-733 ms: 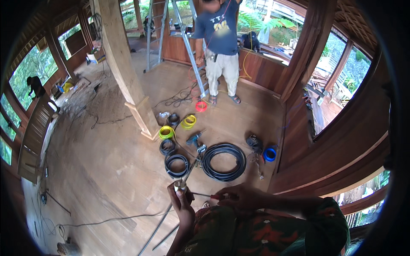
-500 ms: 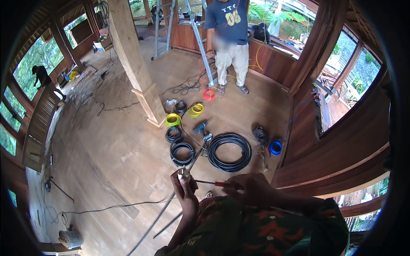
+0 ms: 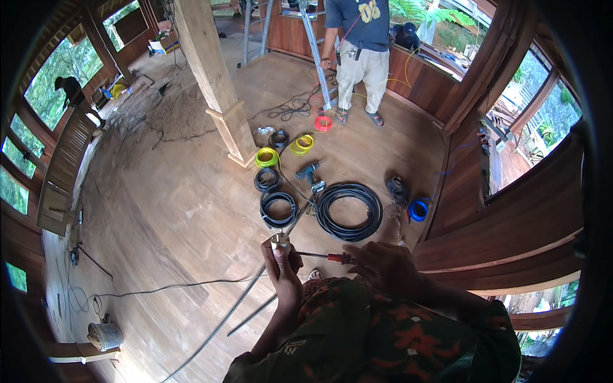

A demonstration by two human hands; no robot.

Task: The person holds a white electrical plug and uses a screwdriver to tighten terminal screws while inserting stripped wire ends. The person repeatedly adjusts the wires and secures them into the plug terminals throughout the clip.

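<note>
My left hand [image 3: 285,269] is closed around a white electrical plug [image 3: 280,242], its metal pins pointing up and away from me. To its right, my right hand [image 3: 385,265] grips the red handle of a screwdriver [image 3: 334,258]. The screwdriver's dark shaft runs left to the plug's side, and its tip is hidden behind my left fingers. A dark cable [image 3: 241,298] passes below my left hand toward the lower left; whether it joins the plug cannot be made out.
On the wooden floor lie a large black cable coil [image 3: 324,219], a cordless drill [image 3: 309,170], smaller black coils, yellow wire rolls [image 3: 302,144] and a blue roll [image 3: 418,210]. A wooden post [image 3: 217,96] stands ahead. Beyond it are a stepladder [image 3: 313,51] and a standing person [image 3: 359,57].
My view has tipped downward, so the floor items sit a little higher and further right. My right fingers have loosened and shifted on the screwdriver handle. The left hand still holds the plug.
</note>
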